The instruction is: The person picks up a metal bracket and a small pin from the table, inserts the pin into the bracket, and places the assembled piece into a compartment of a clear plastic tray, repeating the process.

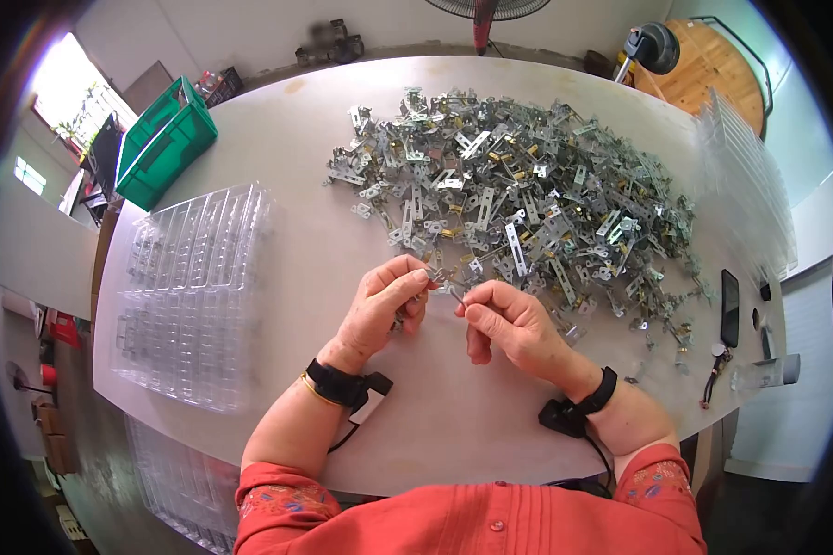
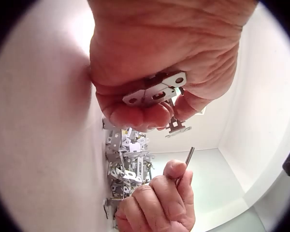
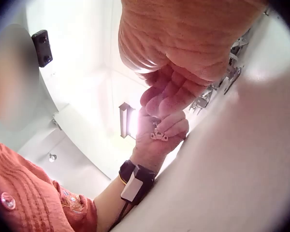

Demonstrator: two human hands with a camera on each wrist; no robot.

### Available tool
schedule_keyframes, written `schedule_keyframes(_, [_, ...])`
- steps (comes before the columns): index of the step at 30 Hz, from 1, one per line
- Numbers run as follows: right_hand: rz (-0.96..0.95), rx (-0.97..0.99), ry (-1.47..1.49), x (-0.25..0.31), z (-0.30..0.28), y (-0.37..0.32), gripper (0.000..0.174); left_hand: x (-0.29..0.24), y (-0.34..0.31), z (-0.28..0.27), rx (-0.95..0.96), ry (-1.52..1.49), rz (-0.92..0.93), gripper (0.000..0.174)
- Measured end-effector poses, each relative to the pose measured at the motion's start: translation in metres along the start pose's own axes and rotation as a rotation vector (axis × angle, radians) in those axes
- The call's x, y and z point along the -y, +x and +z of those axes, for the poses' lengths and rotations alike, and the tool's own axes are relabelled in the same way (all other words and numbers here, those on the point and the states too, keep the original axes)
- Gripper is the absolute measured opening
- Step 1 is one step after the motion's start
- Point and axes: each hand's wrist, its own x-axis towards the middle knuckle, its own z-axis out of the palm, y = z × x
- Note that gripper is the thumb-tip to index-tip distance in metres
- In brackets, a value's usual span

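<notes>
My left hand (image 1: pixel 381 303) grips a small silver metal bracket (image 2: pixel 154 93) with holes, its plate lying against the curled fingers in the left wrist view. From the fingertips juts a narrow metal piece with a flared end (image 2: pixel 178 129). Thumb and fingers of my right hand (image 1: pixel 514 324) pinch a thin grey metal rod (image 2: pixel 190 155), whose tip points toward the left hand's pieces. Both hands are close together over the near part of the white table, just in front of a big heap of metal brackets (image 1: pixel 518 248). In the right wrist view, the right hand's fingers hide the rod.
Clear plastic trays (image 1: pixel 190 305) are stacked on the left of the table (image 1: pixel 296 240), with a green crate (image 1: pixel 167 143) behind them. More clear trays (image 1: pixel 745 185) stand at the right. A phone (image 1: pixel 730 308) and a clear bottle (image 1: pixel 764 372) lie near the right edge.
</notes>
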Motion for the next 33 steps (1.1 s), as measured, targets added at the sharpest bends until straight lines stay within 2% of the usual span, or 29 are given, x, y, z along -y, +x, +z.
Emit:
schedule_keyframes(13, [0.044,-0.088,0.022,-0.003,0.005,0.001,0.016,-0.003,-0.004,0.003,-0.016,0.294,0.043,0.023])
schedule_keyframes(26, [0.039,-0.15,-0.073,0.0,0.007,-0.002,0.014,-0.005,-0.006,0.007,-0.012,0.355,0.072,0.02])
schedule_keyframes(29, [0.035,-0.115,-0.071,-0.003,0.007,-0.001,0.016,-0.005,-0.007,0.006,0.027,0.397,0.114,0.02])
schedule_keyframes(31, [0.047,-0.187,-0.123,-0.002,0.009,-0.002,0.02,-0.005,-0.007,0.006,0.022,0.409,0.071,0.02])
schedule_keyframes(33, [0.03,-0.18,-0.124,-0.001,0.011,-0.002,0.022,-0.005,-0.007,0.007,0.019,0.42,0.095,0.02])
